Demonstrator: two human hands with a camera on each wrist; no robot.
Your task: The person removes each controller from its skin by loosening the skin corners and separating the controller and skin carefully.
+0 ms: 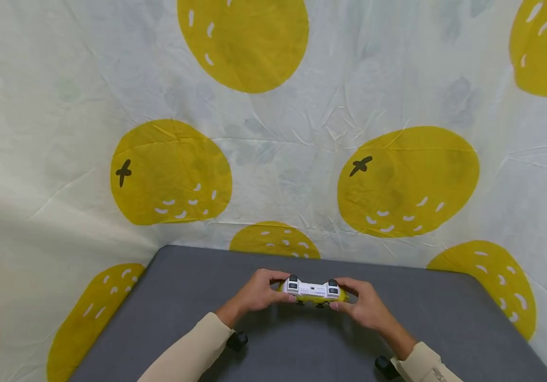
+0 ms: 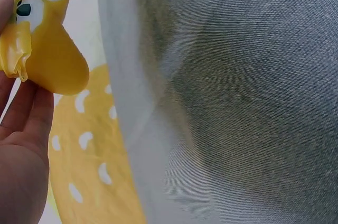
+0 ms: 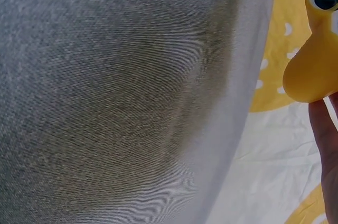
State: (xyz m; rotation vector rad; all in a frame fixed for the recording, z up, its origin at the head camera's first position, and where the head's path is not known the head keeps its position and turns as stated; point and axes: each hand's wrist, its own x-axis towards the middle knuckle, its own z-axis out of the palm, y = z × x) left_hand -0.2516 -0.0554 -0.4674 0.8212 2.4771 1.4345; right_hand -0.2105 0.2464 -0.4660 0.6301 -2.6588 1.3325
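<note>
A yellow and white game controller (image 1: 312,289) is held up over the grey table, its white edge with black shoulder buttons turned toward the head camera. My left hand (image 1: 257,292) grips its left end, thumb on the near side and fingers on the far side. At the other end my right hand (image 1: 367,306) pinches it the same way. In the left wrist view the yellow grip of the controller (image 2: 58,65) shows black thumbsticks and a loose, glossy yellow flap near the fingers. The right wrist view catches the other rounded yellow grip (image 3: 311,71), with fingers beneath it.
The grey table (image 1: 197,339) spreads under both hands. Behind and beside it hangs a white sheet (image 1: 283,175) printed with large yellow fruit. Small black devices (image 1: 237,341) are strapped at both wrists, beside beige sleeves (image 1: 192,347).
</note>
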